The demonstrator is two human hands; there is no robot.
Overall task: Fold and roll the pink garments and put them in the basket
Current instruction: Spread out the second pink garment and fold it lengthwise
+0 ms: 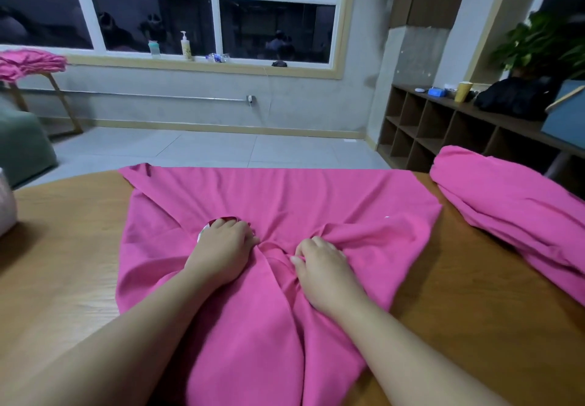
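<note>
No legible text, label, brand, number or sign appears in the head view. The pump bottle and the small container on the window sill carry label areas, but any print on them is too small and blurred to read. The white patch inside the neck opening of the pink garment may be a tag; no characters can be made out on it. The yellow cup shows no readable marking.

second pink garment cut off at right edge, fingertips of both hands buried in folds
</note>
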